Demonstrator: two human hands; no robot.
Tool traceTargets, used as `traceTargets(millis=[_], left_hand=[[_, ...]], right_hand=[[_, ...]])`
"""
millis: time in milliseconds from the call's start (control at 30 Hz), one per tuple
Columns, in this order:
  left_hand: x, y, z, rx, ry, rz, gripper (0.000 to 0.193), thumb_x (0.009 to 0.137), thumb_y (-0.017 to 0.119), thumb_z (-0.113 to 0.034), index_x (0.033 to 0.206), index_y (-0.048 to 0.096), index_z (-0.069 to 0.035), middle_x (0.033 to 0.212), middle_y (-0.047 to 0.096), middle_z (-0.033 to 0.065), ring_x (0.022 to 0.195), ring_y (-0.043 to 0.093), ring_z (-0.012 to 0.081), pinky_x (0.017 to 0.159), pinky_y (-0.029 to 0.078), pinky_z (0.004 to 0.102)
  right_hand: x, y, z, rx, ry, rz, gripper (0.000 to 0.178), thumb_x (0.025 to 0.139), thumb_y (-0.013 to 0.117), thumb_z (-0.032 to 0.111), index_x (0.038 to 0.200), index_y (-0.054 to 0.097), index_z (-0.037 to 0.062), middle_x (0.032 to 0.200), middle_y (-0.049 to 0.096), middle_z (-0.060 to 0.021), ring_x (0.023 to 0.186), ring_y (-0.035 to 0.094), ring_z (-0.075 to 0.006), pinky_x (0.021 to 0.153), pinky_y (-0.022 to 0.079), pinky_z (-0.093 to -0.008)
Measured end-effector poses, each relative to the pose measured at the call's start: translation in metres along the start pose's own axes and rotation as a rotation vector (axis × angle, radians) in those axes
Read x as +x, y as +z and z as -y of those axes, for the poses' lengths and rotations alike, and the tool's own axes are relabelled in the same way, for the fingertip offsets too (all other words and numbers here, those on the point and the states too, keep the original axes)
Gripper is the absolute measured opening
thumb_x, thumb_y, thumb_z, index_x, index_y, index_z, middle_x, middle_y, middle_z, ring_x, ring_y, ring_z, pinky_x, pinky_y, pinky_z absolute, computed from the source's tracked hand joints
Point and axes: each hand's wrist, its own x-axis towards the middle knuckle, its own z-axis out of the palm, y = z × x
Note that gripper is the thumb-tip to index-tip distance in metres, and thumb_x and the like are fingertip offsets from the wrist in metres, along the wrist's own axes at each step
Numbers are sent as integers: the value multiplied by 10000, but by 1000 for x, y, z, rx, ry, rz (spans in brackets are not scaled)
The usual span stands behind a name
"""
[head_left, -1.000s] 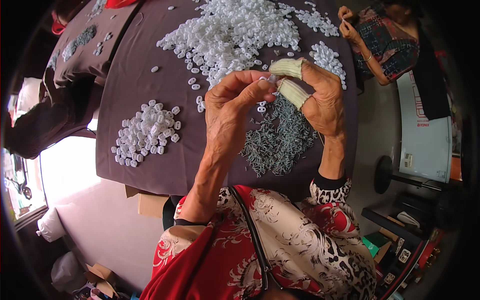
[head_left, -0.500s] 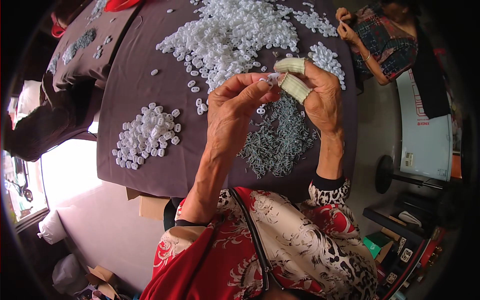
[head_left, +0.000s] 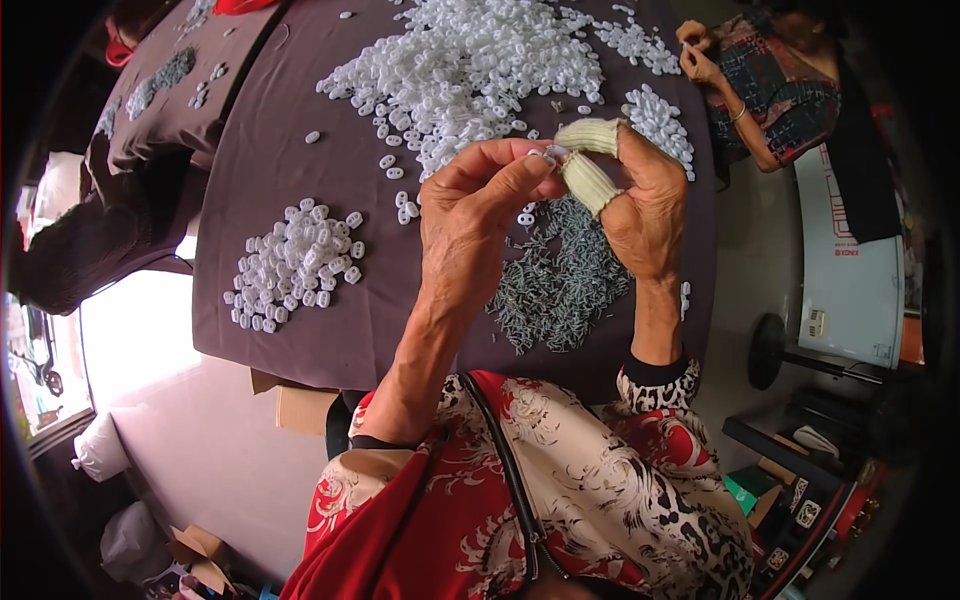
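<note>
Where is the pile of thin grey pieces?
In the head view, the grey pile lies right of centre on the dark tablecloth, between the left wrist and right wrist.

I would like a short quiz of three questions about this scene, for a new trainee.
1. Multiple choice: which hand wears the cream ribbed-knit finger covers? a) left b) right c) both
2. True or false: the nearer pile of boxy white plastic pieces lies left of the heap of thin grey pins.
3. Short answer: what does the left hand hold at its fingertips?

Key: 1. b, the right hand; 2. true; 3. a small white piece.
</note>
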Motion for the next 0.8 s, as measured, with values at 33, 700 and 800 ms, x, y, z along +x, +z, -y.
traceTargets(millis=[33, 700, 800], left_hand=[[0, -1, 0, 7, -3, 7, 150, 782, 609, -76, 883, 602, 35, 778, 621, 85, 701, 588, 131, 692, 469, 239], [1, 16, 7, 62, 53, -3, 104, 785, 588, -44, 849, 592, 38, 813, 618, 103, 635, 554, 115, 605, 475, 255], [1, 14, 7, 67, 56, -11, 101, 784, 587, -41, 847, 593, 39, 802, 615, 98, 632, 555, 115, 595, 475, 255]], right_hand=[[-1, -1, -1, 60, 66, 24, 221, 742, 533, -5, 956, 586, -25, 842, 615, -59, 774, 581, -114, 696, 463, -232], [5, 7, 6, 471, 164, -286, 170, 769, 533, -21, 914, 620, -11, 812, 637, -84, 711, 601, -116, 654, 482, -224], [5, 8, 8, 413, 170, -274, 175, 766, 541, -22, 920, 621, -6, 804, 638, -69, 712, 595, -101, 639, 473, -216]])
